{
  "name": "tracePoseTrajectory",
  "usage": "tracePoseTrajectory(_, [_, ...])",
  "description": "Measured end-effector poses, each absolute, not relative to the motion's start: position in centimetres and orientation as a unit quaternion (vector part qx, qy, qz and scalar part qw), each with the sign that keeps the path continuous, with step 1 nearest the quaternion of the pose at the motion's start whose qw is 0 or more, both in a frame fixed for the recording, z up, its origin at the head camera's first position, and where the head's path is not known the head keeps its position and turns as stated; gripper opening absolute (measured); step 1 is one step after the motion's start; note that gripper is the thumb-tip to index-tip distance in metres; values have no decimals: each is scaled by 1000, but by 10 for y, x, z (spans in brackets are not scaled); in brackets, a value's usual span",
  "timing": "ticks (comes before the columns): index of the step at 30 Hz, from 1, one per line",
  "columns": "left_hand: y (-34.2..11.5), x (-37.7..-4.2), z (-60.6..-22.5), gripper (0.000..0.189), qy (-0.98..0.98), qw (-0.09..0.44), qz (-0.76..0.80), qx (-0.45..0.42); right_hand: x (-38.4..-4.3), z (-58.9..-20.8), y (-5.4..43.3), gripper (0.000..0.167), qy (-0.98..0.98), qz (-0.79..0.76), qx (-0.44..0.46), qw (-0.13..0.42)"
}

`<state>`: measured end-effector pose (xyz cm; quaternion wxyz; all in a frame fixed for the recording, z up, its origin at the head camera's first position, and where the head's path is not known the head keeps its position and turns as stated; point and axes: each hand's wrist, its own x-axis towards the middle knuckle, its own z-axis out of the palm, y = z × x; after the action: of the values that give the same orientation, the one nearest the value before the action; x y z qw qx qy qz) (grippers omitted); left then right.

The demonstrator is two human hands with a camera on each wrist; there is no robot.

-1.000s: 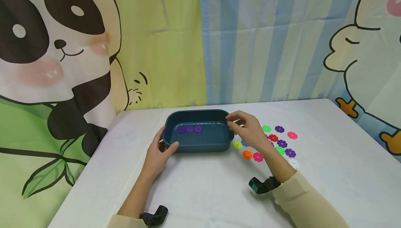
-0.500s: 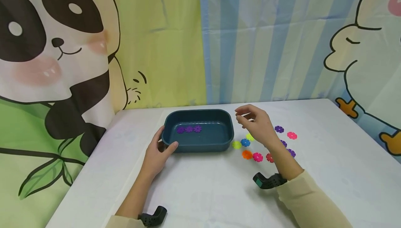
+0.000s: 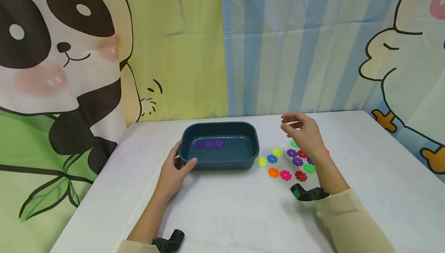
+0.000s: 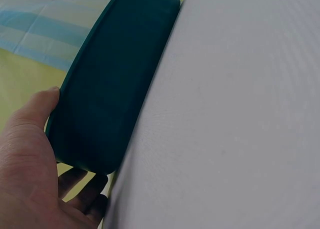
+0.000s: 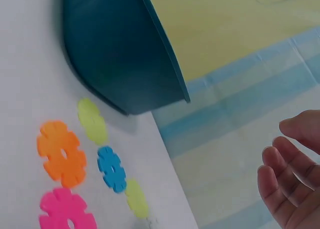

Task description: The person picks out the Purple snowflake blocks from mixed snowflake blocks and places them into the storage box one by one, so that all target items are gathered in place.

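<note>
My left hand holds a dark teal plastic basin by its left end, thumb at the rim. In the left wrist view the thumb lies along the rim and the other fingers bend round the basin's end. Three purple flower-shaped plastic discs lie in a row inside. My right hand is raised over the flower discs right of the basin, hiding some of them. Its fingers are loosely bent, with nothing between them in the right wrist view.
Several more flower discs lie scattered on the white-covered table: an orange one, a blue one, a pink one, a green one, plus others. A printed curtain hangs behind.
My right hand has moved right, from the basin's right rim to above the scattered discs. The left hand and the basin have stayed almost in place.
</note>
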<state>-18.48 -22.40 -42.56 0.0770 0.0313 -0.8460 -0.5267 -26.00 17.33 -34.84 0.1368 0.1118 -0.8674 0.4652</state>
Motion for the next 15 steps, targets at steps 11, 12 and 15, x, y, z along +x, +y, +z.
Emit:
tracePoseTrajectory(11, [-224, -185, -426, 89, -846, 80, -527, 29, -268, -356, 197, 40, -874, 460, 73, 136])
tracePoseTrajectory(12, [-224, -185, -426, 89, -846, 80, -527, 29, -268, -357, 199, 40, -874, 461, 68, 137])
tracePoseTrajectory(15, [-224, -185, -426, 90, -846, 80, -526, 30, -269, -361, 203, 42, -873, 464, 54, 141])
